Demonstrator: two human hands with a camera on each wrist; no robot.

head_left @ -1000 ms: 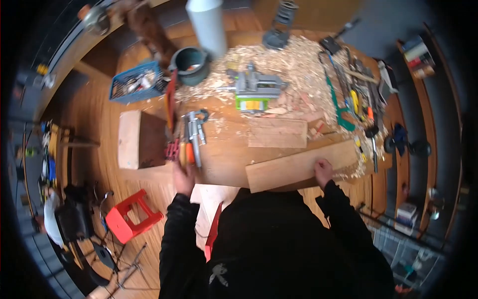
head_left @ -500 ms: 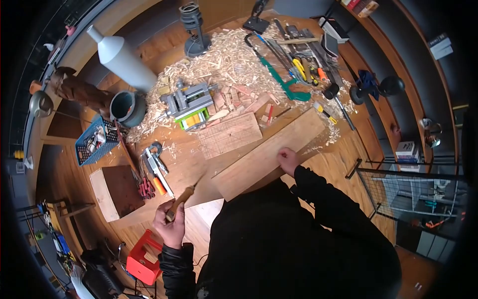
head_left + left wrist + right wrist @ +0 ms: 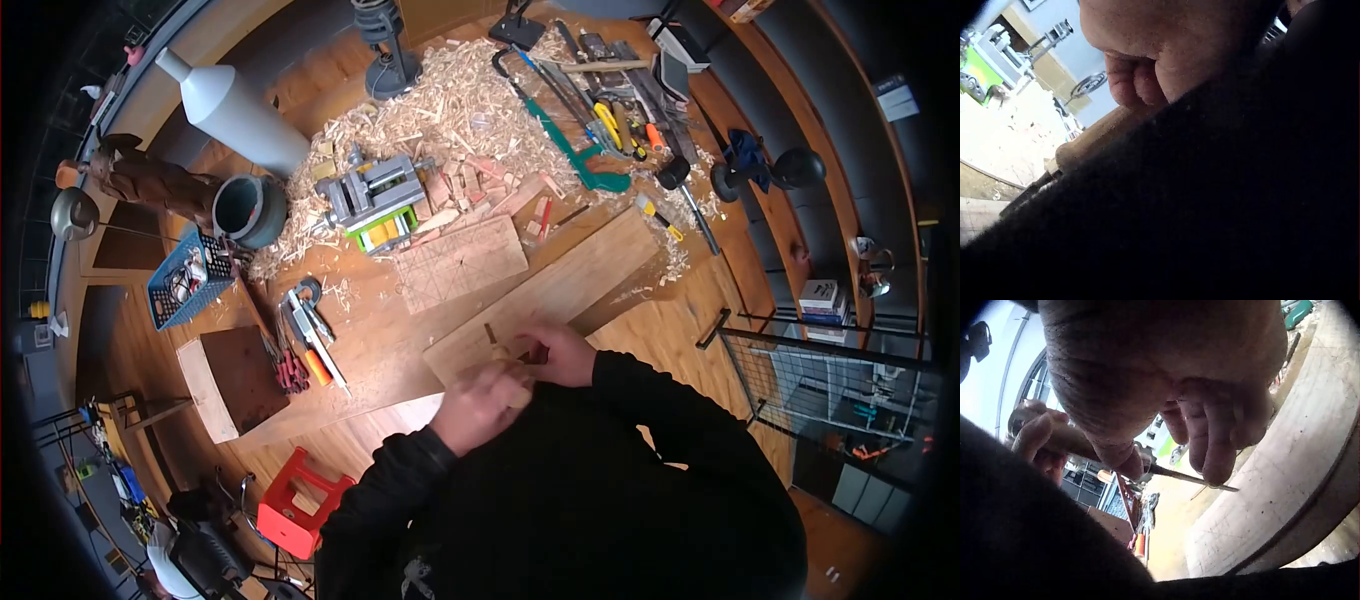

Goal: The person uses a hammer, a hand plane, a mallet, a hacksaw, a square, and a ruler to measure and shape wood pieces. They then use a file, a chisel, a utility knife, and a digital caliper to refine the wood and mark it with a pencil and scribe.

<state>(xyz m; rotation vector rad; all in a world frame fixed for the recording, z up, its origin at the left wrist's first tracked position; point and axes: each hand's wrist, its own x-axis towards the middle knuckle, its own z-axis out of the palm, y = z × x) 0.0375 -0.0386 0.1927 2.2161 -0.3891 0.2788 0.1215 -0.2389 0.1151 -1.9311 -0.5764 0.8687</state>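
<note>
In the head view my left hand [image 3: 480, 410] grips a wood-handled chisel [image 3: 1088, 145] near the butt of its handle. Its narrow metal blade [image 3: 1179, 475] points away from me, over the left part of a long pale board [image 3: 590, 270]. My right hand [image 3: 560, 355] is close beside the left. In the right wrist view its thumb overlaps the front of the handle, and its loosely bent fingers overlap the blade. The board lies slanted along the table's near edge. Part of the handle is hidden by the hands.
A marked board [image 3: 460, 262] lies behind the long one, by a vise [image 3: 380, 195] and a heap of shavings [image 3: 460, 110]. Saws and hand tools [image 3: 605, 115] lie back right. Left are a clamp [image 3: 305, 312], a wooden block [image 3: 235, 385] and a blue basket [image 3: 190, 280].
My left hand took the chisel from the tools at the left and brought it rightward over the long board. My right hand moved left off the board toward the chisel.
</note>
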